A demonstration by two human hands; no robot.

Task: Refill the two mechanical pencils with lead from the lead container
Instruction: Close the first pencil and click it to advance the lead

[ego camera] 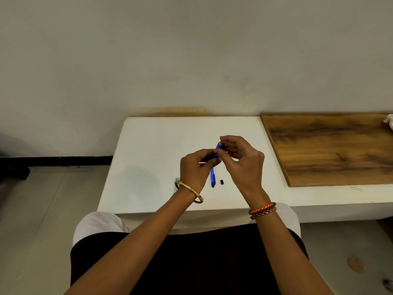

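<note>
Above the white table (148, 145), my left hand (196, 167) grips the barrel of a blue mechanical pencil (218, 148), which tilts up and to the right. My right hand (242, 160) pinches that pencil's upper end, where a small white tip shows between thumb and forefinger. Just below the hands, a second blue pencil (212, 177) lies on the table pointing toward me, its far end hidden by my fingers. A small black cap (222, 181) rests to its right. A pale teal lead container (176, 185) peeks out from behind my left wrist.
A wooden board (331, 150) lies on the right part of the table, with a white object (389, 122) at its far right corner. The wall stands right behind the table. My lap is under the table's front edge, and tiled floor is to the left.
</note>
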